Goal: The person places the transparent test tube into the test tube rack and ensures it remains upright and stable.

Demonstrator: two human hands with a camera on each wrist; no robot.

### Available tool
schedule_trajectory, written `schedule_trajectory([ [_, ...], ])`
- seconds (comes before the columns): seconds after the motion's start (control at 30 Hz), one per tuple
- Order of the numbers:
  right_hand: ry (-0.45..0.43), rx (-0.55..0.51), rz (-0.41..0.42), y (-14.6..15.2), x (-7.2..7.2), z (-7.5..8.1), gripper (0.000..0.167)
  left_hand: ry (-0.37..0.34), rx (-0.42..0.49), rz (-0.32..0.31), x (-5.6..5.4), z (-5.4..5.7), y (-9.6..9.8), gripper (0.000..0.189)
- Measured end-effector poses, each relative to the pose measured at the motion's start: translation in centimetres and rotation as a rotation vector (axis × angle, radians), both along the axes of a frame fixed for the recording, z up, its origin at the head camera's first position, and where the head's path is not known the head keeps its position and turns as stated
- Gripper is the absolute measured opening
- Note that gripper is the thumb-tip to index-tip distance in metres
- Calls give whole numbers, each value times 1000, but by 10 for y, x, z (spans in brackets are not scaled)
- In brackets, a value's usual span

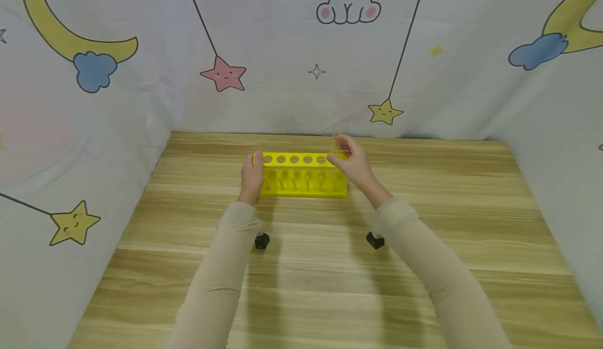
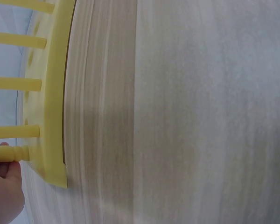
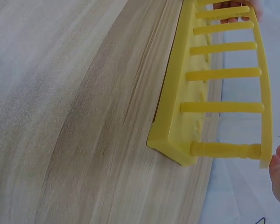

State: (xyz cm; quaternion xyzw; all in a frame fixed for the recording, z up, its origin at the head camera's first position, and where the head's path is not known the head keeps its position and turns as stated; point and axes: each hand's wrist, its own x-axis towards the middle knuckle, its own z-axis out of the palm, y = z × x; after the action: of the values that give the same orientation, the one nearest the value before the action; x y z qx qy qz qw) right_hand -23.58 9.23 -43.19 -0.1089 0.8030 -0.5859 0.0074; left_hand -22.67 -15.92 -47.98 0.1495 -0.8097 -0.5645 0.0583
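Note:
A yellow test tube rack [image 1: 303, 187] stands on the wooden table, with a row of round holes along its top and upright pegs on its base. My left hand [image 1: 252, 179] grips the rack's left end; the left wrist view shows its fingers behind the end post [image 2: 7, 154]. At the right end, my right hand [image 1: 356, 167] pinches a clear test tube [image 1: 336, 144] at the top plate. The tube sticks up above the plate, its lower part hidden by the hand. In the right wrist view only some fingers [image 3: 279, 163] show, right at the rack's top corner.
Wood-grain table [image 1: 320, 286] extends in front of the rack and to both sides. White cloth [image 1: 282, 98] printed with stars and moons hangs behind the table and along its sides. A small black piece [image 1: 261, 241] shows by the left cuff, another [image 1: 375, 240] by the right.

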Motion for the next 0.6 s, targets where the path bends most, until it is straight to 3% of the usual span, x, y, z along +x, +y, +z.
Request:
schedule_trajectory([
  [0.6, 37, 10, -32, 17, 6, -4, 48, -55, -42, -15, -2, 2, -4, 50],
])
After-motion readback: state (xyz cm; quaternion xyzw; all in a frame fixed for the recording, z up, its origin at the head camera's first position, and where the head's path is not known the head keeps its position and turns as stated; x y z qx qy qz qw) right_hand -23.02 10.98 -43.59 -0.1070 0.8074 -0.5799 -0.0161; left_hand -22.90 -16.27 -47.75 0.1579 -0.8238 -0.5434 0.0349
